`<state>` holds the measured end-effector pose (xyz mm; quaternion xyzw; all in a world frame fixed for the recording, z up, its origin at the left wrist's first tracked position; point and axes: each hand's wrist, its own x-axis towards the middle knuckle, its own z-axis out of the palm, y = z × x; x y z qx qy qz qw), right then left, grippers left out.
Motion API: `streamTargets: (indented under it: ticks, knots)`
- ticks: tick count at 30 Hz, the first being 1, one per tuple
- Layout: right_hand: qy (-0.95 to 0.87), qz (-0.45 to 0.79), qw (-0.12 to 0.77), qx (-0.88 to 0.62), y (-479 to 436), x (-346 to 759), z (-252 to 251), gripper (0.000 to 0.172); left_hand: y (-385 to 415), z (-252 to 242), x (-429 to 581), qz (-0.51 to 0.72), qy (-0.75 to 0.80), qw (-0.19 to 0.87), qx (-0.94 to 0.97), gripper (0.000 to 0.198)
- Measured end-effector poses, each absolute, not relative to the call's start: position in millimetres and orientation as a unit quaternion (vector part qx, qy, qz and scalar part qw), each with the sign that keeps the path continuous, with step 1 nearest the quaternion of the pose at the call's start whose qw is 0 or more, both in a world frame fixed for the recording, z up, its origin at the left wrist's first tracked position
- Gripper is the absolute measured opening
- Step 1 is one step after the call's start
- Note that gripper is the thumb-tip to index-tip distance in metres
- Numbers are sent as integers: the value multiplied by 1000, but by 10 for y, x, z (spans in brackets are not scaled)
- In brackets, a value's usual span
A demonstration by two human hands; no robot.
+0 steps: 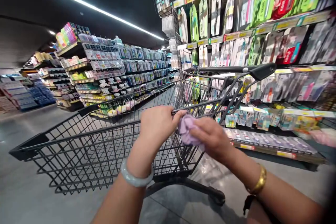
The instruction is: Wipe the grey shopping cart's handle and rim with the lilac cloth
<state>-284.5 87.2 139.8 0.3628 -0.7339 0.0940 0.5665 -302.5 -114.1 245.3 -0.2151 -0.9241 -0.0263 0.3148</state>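
Note:
A black wire shopping cart [105,136] stands sideways in front of me. My left hand [158,121], with a pale bangle at its wrist, is wrapped over the cart's near top rail. Just right of it, my right hand [211,135] grips a crumpled light purple cloth [187,129] beside the same rail, near the handle end. A gold bracelet circles my right wrist. The cloth lies close against my left thumb. Wire mesh shows through the basket, and the cart's handle bar [223,70] is behind my hands.
Shelves of packaged toothbrushes [215,14] rise close behind the cart on the right. Further off at the left stand more stocked shelves [102,63]. A cart wheel [217,196] rests on the grey floor [23,189].

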Motion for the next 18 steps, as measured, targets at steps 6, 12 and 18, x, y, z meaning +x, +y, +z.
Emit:
streamTargets:
  ticks: [6,12,18]
  knots:
    - [-721,174,606,287,871,-2855,1521,16,-1151,2408,-3014,-10,-917,346,-196,65]
    - [-749,56,549,368,544,-2842,978,7,-1144,2375,-3059,2,-916,354,-189,70]
    - [-691,204,658,220,1061,-2807,1768,19,-1102,2373,-3035,8,-915,364,-175,67]
